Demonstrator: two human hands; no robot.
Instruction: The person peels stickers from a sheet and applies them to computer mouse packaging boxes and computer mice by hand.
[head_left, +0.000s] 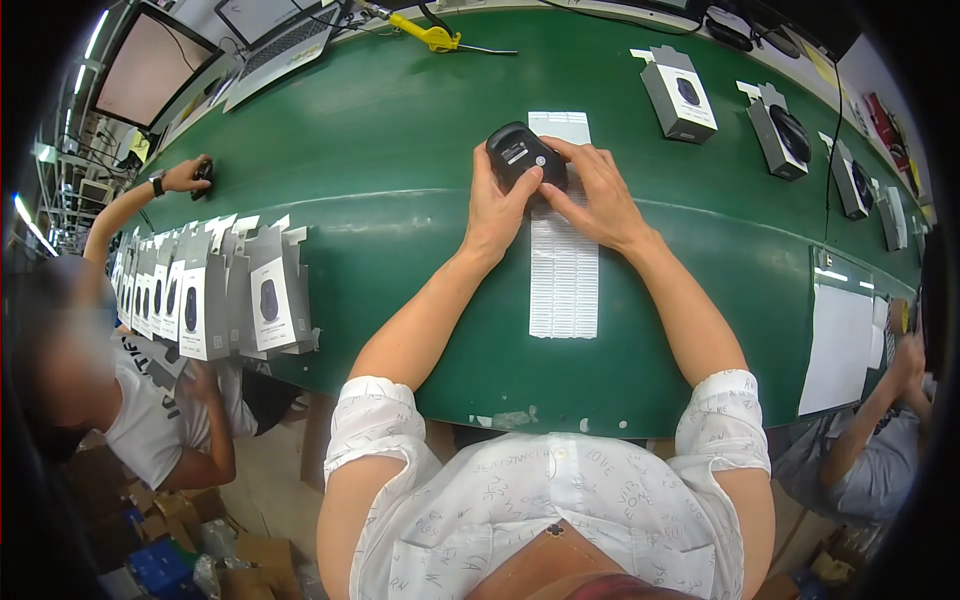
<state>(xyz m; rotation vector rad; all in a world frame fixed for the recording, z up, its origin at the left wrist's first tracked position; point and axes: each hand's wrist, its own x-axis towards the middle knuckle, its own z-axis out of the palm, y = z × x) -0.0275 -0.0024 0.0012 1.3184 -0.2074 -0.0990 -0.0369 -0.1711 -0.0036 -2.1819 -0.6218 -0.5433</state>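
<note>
A black computer mouse [515, 150] is held underside up between my two hands, above the top part of a label sheet [564, 270]. My left hand [495, 205] wraps round its left side, with the thumb on the underside. On its right side, my right hand [595, 195] grips the mouse, its fingers at the edge beside a small round sticker. The long white sheet, covered in rows of small labels, lies on the green table [400, 250] beneath my hands.
Several grey and white boxes [205, 300] stand at the left; more boxes [680, 95] lie at the back right. A yellow tool [435, 38] and laptop [285, 50] are at the back. A co-worker's hand [182, 177] holds a dark mouse; another person [860, 450] sits right.
</note>
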